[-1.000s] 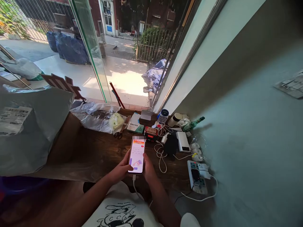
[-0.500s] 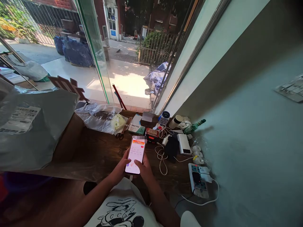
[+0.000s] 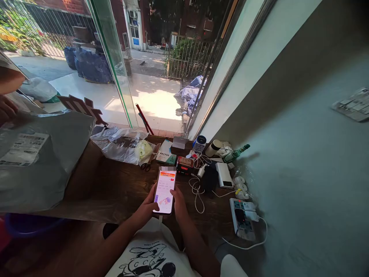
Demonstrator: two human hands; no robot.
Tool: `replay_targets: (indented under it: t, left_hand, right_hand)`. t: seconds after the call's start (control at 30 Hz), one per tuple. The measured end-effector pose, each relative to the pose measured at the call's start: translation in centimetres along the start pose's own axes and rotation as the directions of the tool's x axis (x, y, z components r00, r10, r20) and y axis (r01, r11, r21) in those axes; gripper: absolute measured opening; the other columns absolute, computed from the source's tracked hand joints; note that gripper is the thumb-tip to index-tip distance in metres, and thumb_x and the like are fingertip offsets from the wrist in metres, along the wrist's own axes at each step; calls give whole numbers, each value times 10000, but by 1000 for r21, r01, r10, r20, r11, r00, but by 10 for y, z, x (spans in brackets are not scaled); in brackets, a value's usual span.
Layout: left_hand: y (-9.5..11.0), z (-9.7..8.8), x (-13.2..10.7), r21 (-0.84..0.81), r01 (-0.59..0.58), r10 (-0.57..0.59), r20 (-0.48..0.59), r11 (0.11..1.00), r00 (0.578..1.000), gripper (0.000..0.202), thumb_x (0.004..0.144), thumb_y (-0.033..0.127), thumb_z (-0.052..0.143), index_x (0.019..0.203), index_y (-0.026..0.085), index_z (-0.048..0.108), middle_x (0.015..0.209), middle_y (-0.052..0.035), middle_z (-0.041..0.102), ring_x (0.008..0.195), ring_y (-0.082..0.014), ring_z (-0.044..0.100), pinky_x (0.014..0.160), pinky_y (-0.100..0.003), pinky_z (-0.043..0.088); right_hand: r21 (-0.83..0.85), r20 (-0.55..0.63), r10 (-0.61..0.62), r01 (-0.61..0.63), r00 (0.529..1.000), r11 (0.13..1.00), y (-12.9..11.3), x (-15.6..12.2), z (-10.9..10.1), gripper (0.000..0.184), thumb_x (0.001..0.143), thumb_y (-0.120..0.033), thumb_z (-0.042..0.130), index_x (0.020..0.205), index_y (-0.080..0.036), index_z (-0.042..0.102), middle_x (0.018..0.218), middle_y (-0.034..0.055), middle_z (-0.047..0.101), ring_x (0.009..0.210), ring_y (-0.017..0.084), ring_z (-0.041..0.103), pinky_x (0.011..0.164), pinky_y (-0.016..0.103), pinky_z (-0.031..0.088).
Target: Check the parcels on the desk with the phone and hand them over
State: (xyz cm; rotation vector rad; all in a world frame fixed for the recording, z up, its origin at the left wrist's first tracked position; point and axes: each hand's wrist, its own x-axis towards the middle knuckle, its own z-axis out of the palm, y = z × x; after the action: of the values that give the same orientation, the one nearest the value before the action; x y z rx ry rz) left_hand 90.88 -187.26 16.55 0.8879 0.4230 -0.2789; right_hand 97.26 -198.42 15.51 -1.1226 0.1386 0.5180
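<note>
A smartphone (image 3: 165, 190) with a lit, mostly pink and white screen is held upright in both hands above the near edge of the wooden table. My left hand (image 3: 149, 206) grips its left side, the thumb lying over the lower left of the screen. On the other side my right hand (image 3: 178, 200) is closed round the phone's right edge, its thumb at the screen's right border. A pale cable (image 3: 160, 218) hangs from the phone's bottom end. Just beyond the phone lie a pair of scissors (image 3: 146, 166), a green and white box (image 3: 166, 154) and a red and black device (image 3: 185, 164).
On the wooden table (image 3: 121, 192), a large grey parcel (image 3: 69, 134) fills the left, beside a clear plastic bag (image 3: 122, 148). Another person's hand (image 3: 7, 109) is behind the parcel. Rightward are a coiled cable (image 3: 197, 194), a white power bank (image 3: 224, 175), a green bottle (image 3: 236, 153) and a power strip (image 3: 242, 221).
My right thumb has moved from the screen's middle up to its right edge. My left thumb has slid lower. Another person's hand and arm have appeared at the far left, by the parcel.
</note>
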Motion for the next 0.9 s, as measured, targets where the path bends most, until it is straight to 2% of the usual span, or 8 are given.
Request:
replay_targets:
  t: [0.2,0.37,0.53,0.7,0.9]
  left_hand:
    - [-3,-1,-1,-76,-8,15,85,997,996,1124,500,76,457,1473,365,-26,1350,-97,478,846,-264,591,553,-350,526]
    - [-5,-1,0,-96,-30,38,81,995,996,1093,511,91,452,1476,367,18,1330,-101,492,720,-226,594,518,-361,521]
    - [-3,2,1,-62,-48,52,66,997,996,1025,555,112,443,1482,331,64,1262,-112,536,624,-205,583,493,-355,495]
    - [-1,3,1,-33,-34,36,56,999,998,962,589,130,438,1481,259,103,1117,-124,605,598,-212,573,498,-374,497]
    - [-3,1,4,-52,-22,23,34,998,999,969,607,149,460,1482,307,73,1205,-129,569,646,-224,595,484,-362,505]
  right_hand:
    - [-39,-160,-23,17,987,999,-5,11,5,382,570,-563,673,609,-186,630,629,46,685,624,230,618,600,331,475]
    - [-55,-216,-39,28,976,998,-5,10,7,453,561,-643,633,624,-195,646,608,31,676,576,207,579,550,319,449]
    - [-83,-230,-50,31,972,996,-6,5,7,422,579,-635,600,553,-215,608,541,11,629,530,180,522,500,300,405]
    - [-95,-233,-58,36,971,995,-7,3,6,417,571,-621,606,540,-205,597,571,19,629,574,184,524,532,300,411]
    - [-85,-241,-56,37,969,996,-4,5,6,410,580,-608,599,528,-201,585,546,16,605,549,176,499,514,296,391]
